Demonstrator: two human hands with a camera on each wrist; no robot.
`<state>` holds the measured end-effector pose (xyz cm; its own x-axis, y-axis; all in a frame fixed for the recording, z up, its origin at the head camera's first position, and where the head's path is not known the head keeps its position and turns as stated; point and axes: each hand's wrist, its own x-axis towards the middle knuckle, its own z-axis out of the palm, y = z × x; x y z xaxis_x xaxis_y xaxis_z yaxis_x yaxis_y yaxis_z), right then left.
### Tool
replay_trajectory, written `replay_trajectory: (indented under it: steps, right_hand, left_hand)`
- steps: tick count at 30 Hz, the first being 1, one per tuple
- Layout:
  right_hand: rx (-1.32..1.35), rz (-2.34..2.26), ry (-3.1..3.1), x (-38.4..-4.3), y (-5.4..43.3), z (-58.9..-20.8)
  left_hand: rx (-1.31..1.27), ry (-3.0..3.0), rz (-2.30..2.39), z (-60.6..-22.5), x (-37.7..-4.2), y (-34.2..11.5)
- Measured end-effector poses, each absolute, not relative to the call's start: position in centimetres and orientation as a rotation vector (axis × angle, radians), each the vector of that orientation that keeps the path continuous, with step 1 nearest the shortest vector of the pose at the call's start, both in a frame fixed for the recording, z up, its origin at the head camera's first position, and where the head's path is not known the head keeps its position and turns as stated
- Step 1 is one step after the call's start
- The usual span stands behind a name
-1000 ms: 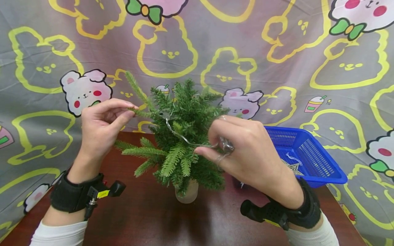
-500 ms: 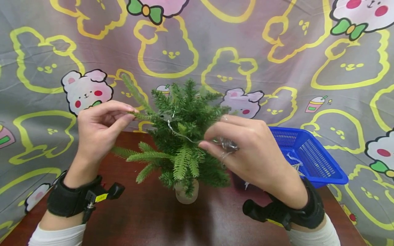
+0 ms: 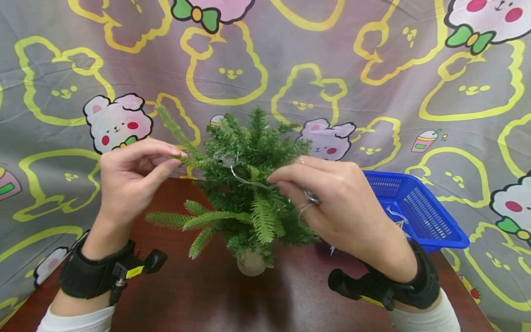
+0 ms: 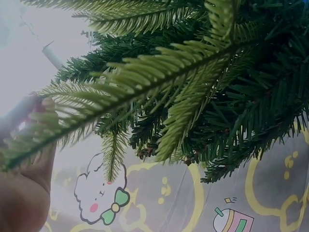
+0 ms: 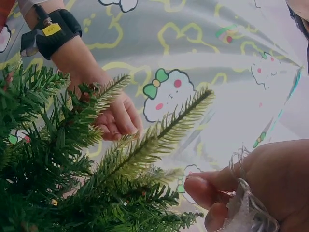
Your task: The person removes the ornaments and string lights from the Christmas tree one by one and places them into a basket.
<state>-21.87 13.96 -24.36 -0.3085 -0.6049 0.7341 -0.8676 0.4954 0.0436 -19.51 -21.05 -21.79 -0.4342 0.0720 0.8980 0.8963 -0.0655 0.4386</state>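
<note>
A small artificial Christmas tree [image 3: 269, 138] stands on the table in a pale round base [image 3: 250, 266]. At its left side my left hand [image 3: 130, 182] pinches the tip of a light-green branch between thumb and fingers. My right hand [image 3: 338, 205] is in front of the tree's right side, holding a bundle of clear wire [image 5: 253, 215], which looks like a light string. From its fingertips a strand [image 3: 244, 181] runs left to a small clear piece [image 3: 226, 160] among the upper branches. The palm hides part of the bundle in the head view.
A blue plastic basket [image 3: 450, 240] stands at the right, with a star ornament [image 3: 400, 224] and white cord inside. Something dark with a white tip [image 3: 333, 250] is partly hidden below my right hand. A patterned cloth [image 3: 249, 55] hangs behind the reddish-brown table [image 3: 199, 295].
The lower front branches have swung right and the tree's base has tilted or turned slightly. My left hand has shifted a little left and down with the branch. My right fingertips have moved up along the strand.
</note>
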Motion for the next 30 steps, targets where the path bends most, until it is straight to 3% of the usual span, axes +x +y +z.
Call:
replay_trajectory:
  steps: [6,8,11,14,15,19,22,26,30]
  right_hand:
    - [1.184,0.490,-2.045,-14.7,11.0,-17.9]
    - [1.194,0.516,-2.033,-14.7,11.1,-17.9]
    - [1.227,0.492,-2.029,-19.9,13.3,-22.6]
    - [1.257,0.481,-2.013,-21.3,14.0,-23.9]
    - [1.245,0.438,-2.026,-21.2,13.9,-23.8]
    - [1.233,0.471,-1.986,-14.3,10.3,-17.3]
    - [1.206,0.445,-2.018,-12.6,9.2,-15.5]
    - [1.166,0.404,-2.059,-12.6,9.0,-15.4]
    - [1.159,0.320,-2.056,-15.2,10.2,-17.5]
  left_hand:
    - [-1.078,-1.540,-1.561,-21.8,-19.3,-21.0]
    - [-1.085,-1.543,-1.556,-21.8,-19.2,-21.0]
    - [-1.089,-1.548,-1.549,-21.8,-19.2,-21.0]
    - [-1.089,-1.546,-1.543,-21.8,-19.2,-21.0]
    - [-1.090,-1.546,-1.542,-21.8,-19.1,-21.0]
    - [-1.099,-1.534,-1.544,-21.8,-19.1,-20.9]
    - [-1.107,-1.524,-1.549,-21.8,-19.0,-20.8]
    - [-1.114,-1.513,-1.556,-21.8,-18.9,-20.7]
    - [-1.119,-1.505,-1.559,-21.8,-18.8,-20.6]
